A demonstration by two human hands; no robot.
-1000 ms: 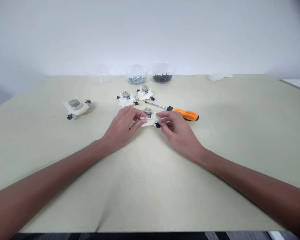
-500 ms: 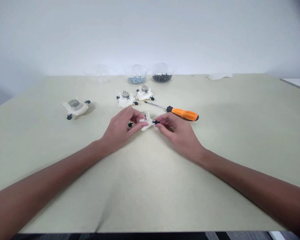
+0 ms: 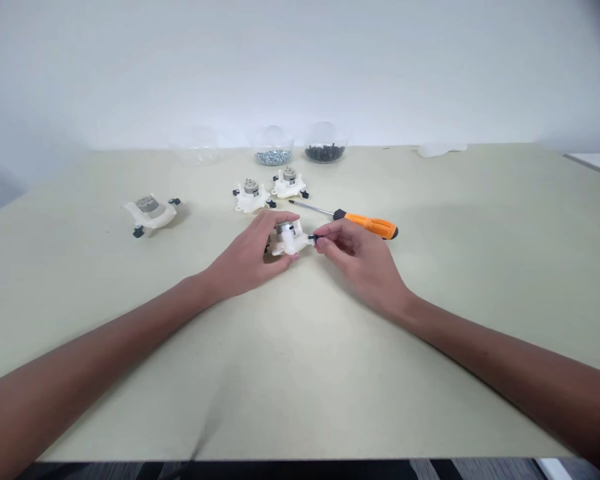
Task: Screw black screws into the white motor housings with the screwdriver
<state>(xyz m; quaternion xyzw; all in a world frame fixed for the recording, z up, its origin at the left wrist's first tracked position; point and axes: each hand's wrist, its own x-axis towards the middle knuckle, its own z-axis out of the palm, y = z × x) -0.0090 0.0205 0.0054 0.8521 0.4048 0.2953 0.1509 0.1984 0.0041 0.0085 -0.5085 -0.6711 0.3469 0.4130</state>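
"Left hand [image 3: 245,257] has widened its grip round the mount [image 3: 289,243], between both hands!"
"And the right hand [image 3: 365,263]?"
"Pinching the mount's black foot [image 3: 314,238], so it looks steadied from both sides."

Open surface of the table [image 3: 290,373] extends from its front edge to the left hand [image 3: 247,257] and right hand [image 3: 365,267]. Beyond them, a nearer motor mount [image 3: 253,197], a farther motor mount [image 3: 289,187] and a screwdriver [image 3: 369,225] bar the direct way to the rear edge. Passages lie left of these, before the outlying motor mount [image 3: 155,217], and between screwdriver and right edge.
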